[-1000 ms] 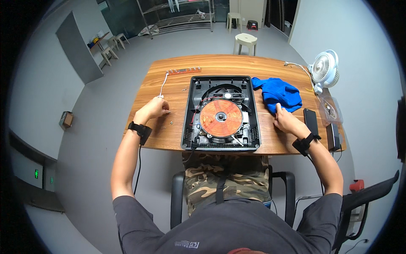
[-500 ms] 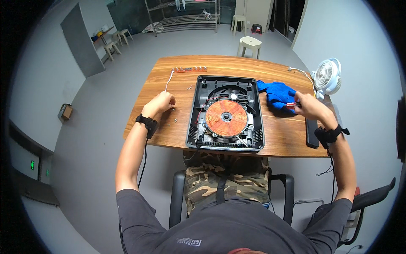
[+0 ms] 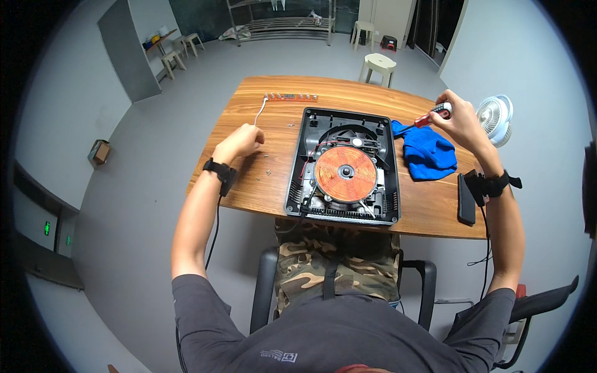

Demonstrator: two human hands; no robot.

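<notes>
An opened induction cooker (image 3: 292, 186) lies on the table, its black casing showing a round copper coil (image 3: 339, 163) and a dark fan behind the coil. My right hand (image 3: 463, 121) is closed round the red, black and white handle of a screwdriver (image 3: 424, 119), raised above a crumpled blue cloth (image 3: 429, 155). The screwdriver's shaft points left and down toward the casing's far right side. To the left of the cooker, my left hand (image 3: 239, 143) is low over the table with its fingers curled in; what they hold, if anything, is hidden. Several small screws (image 3: 268, 172) lie beside it.
A narrow orange-red circuit board (image 3: 289, 97) with a white cable (image 3: 259, 115) lies at the table's far left. A black flat oblong thing (image 3: 466, 199) lies near the right edge, and a small white fan (image 3: 495, 118) stands behind it. Stools (image 3: 378, 62) stand beyond the table.
My right hand has lifted and moved away from me with the screwdriver, whose shaft now shows, pointing left. My left hand stays curled beside the screws. The whole view has shifted slightly.
</notes>
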